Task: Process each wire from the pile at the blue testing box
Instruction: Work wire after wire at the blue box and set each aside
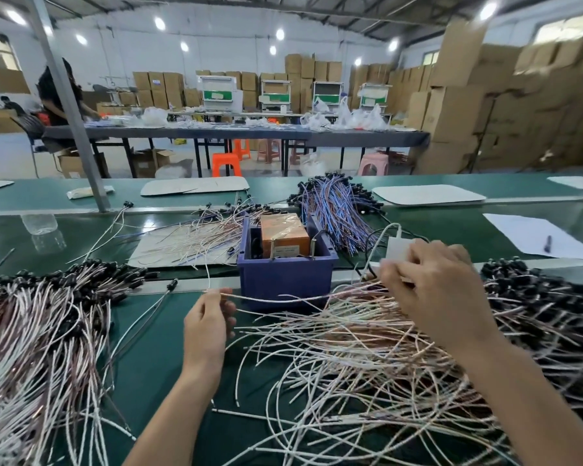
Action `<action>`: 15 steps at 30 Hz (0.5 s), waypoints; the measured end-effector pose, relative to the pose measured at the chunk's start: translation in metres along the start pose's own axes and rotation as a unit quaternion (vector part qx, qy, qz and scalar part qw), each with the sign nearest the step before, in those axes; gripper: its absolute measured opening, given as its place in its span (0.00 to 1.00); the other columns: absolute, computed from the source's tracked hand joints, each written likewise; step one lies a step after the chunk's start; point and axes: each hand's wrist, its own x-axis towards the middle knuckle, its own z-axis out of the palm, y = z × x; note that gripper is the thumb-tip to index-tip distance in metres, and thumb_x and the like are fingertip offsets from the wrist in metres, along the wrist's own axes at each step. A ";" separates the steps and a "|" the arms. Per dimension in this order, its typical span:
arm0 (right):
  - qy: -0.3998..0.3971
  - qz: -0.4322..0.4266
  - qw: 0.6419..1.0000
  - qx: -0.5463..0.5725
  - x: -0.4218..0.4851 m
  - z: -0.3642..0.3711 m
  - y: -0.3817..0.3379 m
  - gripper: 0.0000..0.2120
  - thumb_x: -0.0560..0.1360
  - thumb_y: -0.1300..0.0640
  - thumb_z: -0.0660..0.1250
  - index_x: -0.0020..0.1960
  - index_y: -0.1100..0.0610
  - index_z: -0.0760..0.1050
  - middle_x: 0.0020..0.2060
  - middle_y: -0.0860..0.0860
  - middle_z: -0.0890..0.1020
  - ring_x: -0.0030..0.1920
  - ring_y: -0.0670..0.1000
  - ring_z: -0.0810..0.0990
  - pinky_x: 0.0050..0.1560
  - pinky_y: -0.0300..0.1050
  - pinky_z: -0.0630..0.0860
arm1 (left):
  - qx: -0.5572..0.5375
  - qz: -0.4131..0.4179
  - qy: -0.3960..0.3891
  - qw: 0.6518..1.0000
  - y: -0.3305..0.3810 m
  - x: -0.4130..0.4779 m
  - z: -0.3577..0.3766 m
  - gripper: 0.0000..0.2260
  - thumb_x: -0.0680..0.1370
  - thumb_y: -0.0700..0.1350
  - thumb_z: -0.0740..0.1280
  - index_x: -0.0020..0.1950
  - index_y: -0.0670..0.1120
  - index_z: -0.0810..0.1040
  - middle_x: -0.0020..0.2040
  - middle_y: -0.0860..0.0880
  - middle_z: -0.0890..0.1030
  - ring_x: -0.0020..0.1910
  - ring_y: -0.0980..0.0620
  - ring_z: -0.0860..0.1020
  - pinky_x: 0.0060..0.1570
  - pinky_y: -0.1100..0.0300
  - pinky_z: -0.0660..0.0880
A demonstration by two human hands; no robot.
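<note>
Blue testing box (285,280) sits dead centre on the green bench (155,348), open-topped, and inside it is an orange block (283,235) under clear film, with two metal posts (274,247) standing at its near edge. Left hand (209,322) is just left of the box, thumb and forefinger pinched tight on one pale wire (283,299), which runs across the box's front face toward the right hand (435,284). That hand is curled over the top of the big loose pile (367,351) right of the box, fingers bent and blurred, so I can't tell what they've actually got. A second heap of wires (41,338) lies at far left.
</note>
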 end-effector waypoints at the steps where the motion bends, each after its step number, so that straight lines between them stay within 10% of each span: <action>1: -0.021 0.011 0.999 -0.030 0.005 -0.002 0.019 0.24 0.82 0.47 0.58 0.35 0.57 0.81 0.34 0.47 0.70 0.36 0.49 0.66 0.47 0.49 0.64 | -0.002 0.000 -0.006 1.000 0.000 -0.002 0.002 0.14 0.85 0.49 0.57 0.51 0.49 0.81 0.38 0.51 0.78 0.34 0.54 0.73 0.34 0.58 0.71; 5: -0.200 0.113 0.969 -0.088 -0.001 -0.008 0.065 0.26 0.83 0.38 0.52 0.52 0.50 0.86 0.54 0.51 0.82 0.63 0.57 0.74 0.76 0.62 0.55 | -0.008 0.047 0.001 0.999 0.006 -0.008 0.004 0.09 0.85 0.48 0.57 0.55 0.53 0.77 0.40 0.51 0.78 0.34 0.56 0.74 0.34 0.59 0.72; 10: -0.186 0.127 0.973 0.047 -0.027 -0.002 0.002 0.31 0.83 0.37 0.45 0.64 0.54 0.80 0.60 0.52 0.82 0.66 0.54 0.75 0.78 0.55 0.51 | 0.019 0.097 0.000 0.995 0.019 -0.006 0.000 0.07 0.85 0.46 0.58 0.55 0.54 0.75 0.38 0.54 0.79 0.34 0.58 0.76 0.33 0.63 0.74; 15: -0.294 0.124 0.946 0.064 -0.049 0.029 -0.077 0.34 0.82 0.38 0.33 0.73 0.45 0.70 0.72 0.46 0.73 0.75 0.49 0.66 0.80 0.58 0.47 | 0.379 0.139 0.020 0.915 0.026 0.010 -0.036 0.06 0.83 0.48 0.60 0.57 0.52 0.73 0.47 0.51 0.82 0.46 0.48 0.78 0.57 0.48 0.75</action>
